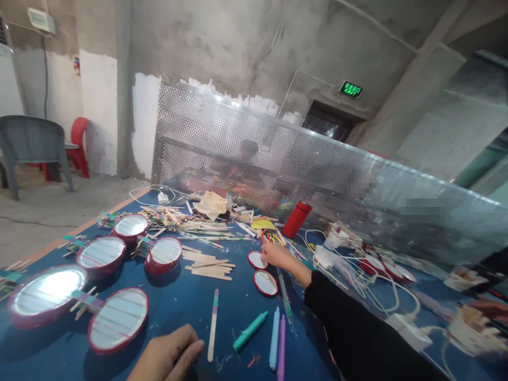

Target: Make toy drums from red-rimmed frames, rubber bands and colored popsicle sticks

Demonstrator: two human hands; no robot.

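My left hand (169, 353) rests at the table's near edge, fingers curled in, nothing showing in them. Just right of it lies a wooden craft stick (213, 325) with a purple and teal painted end. My right hand (274, 255) reaches forward with fingertips pinched beside a small orange-red item; what they grip is too small to make out. Below those fingers are a small round red-rimmed disc (257, 260) and a second red-rimmed disc (265, 283). Nearer to me lie a green marker (251, 332), a light blue marker (274, 338) and a purple marker (281, 347).
Several red-rimmed round mirrors (118, 320) with stick handles cover the left side. Plain craft sticks (208, 264) lie mid-table. A red bottle (297, 219) stands near the perforated metal screen (222, 127). White cables (363, 286) and a power strip (408, 330) spread at right.
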